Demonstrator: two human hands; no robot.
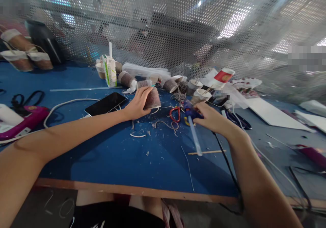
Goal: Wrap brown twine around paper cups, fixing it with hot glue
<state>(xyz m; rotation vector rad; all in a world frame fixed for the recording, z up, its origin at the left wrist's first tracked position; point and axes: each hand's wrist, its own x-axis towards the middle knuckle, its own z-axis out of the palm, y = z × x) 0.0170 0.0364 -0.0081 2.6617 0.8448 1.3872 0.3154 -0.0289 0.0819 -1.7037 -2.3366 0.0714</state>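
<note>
My left hand (137,104) is closed around a cup wrapped in brown cord (152,99), which lies tilted just above the table. In my right hand (210,117) is a blue glue gun (188,108), its body partly hidden by my fingers. A long translucent glue stick (195,136) sticks out of the gun toward me. Between my hands lie red-handled scissors (175,114) and a loose loop of cord (171,127). A thin wooden stick (214,152) rests on the table below the glue stick's end.
Several wrapped cups (127,79) and tangled cord (179,97) line the perforated metal screen (142,27). A phone (106,104) and a drink carton (110,71) are at left. A black cable (226,160) runs beside my right arm. White boards (277,116) lie at right.
</note>
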